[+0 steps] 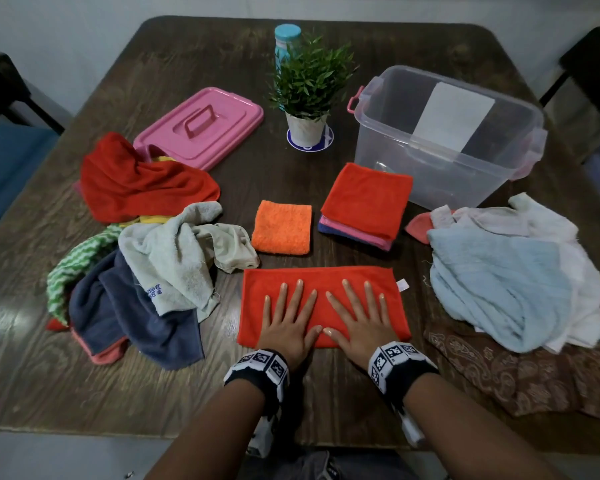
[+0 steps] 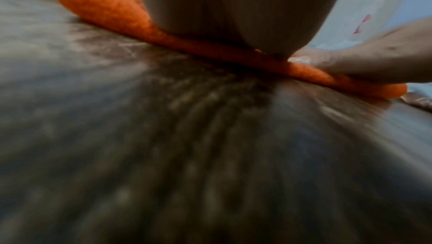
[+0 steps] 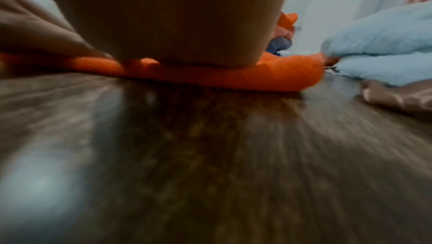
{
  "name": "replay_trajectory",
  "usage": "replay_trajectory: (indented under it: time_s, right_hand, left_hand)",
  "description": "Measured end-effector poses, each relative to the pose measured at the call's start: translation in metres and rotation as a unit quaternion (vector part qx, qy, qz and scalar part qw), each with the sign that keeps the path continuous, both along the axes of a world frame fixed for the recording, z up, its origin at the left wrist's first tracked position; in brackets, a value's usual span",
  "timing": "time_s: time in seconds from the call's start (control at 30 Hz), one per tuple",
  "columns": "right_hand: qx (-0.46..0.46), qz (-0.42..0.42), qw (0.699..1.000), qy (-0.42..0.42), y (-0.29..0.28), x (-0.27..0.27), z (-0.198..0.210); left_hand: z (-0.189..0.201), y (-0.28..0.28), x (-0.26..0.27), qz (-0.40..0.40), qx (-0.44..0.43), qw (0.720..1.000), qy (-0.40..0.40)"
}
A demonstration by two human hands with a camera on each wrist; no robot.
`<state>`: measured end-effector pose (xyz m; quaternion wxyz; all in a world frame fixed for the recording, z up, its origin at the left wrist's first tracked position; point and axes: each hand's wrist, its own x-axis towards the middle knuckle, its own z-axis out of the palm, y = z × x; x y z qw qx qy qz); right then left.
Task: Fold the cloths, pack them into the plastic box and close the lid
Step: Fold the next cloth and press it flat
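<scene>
A red cloth [image 1: 257, 289] folded into a long rectangle lies at the table's near middle. My left hand [image 1: 288, 317] and right hand [image 1: 359, 313] press flat on it side by side, fingers spread and straight, thumbs almost touching. The left wrist view shows the cloth's near edge [image 2: 112, 9] under my palm; the right wrist view shows that edge [image 3: 257, 78] too. Behind it lie a folded orange cloth [image 1: 282, 227] and a folded stack topped in red [image 1: 366, 199]. The clear plastic box [image 1: 444, 140] stands open at the back right, and its pink lid [image 1: 201, 126] lies at the back left.
A heap of unfolded cloths, red, grey, navy and green [image 1: 142, 247], fills the left. A light blue and white pile [image 1: 513, 271] and a brown patterned cloth [image 1: 520, 372] lie on the right. A potted plant [image 1: 307, 95] and a teal-capped bottle [image 1: 286, 38] stand at the back.
</scene>
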<state>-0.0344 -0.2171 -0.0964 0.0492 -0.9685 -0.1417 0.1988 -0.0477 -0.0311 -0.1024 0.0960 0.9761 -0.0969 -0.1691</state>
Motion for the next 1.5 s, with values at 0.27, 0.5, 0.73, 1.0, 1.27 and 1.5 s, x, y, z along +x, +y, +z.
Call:
replay_trajectory:
  time_s: [0.27,0.5,0.73,1.0,1.27,1.5]
  right_hand:
    - [-0.012,-0.086,0.996,0.018,-0.033,0.007,0.003]
    - [-0.043,-0.107,0.993,0.002,-0.025,0.015,0.014]
    - [-0.032,-0.054,0.998,0.022,-0.013,0.02,0.014]
    - [-0.038,-0.106,0.99,0.082,-0.015,0.027,0.029]
    - [-0.042,-0.06,0.997,0.037,-0.021,0.012,0.023]
    - [-0.005,-0.111,0.991,0.076,-0.023,0.008,0.02]
  left_hand:
    - [-0.002,0.039,0.001,0.037,0.013,0.999,0.022]
    - [0.014,0.026,0.01,0.049,0.014,0.998,0.029]
    - [0.015,0.028,0.024,0.057,-0.02,0.996,0.07]
    - [0.011,0.044,0.025,0.046,-0.03,0.998,0.035]
    - [0.028,0.061,0.011,0.259,-0.004,0.963,-0.076]
    - [0.027,0.07,0.028,0.356,-0.101,0.927,0.058]
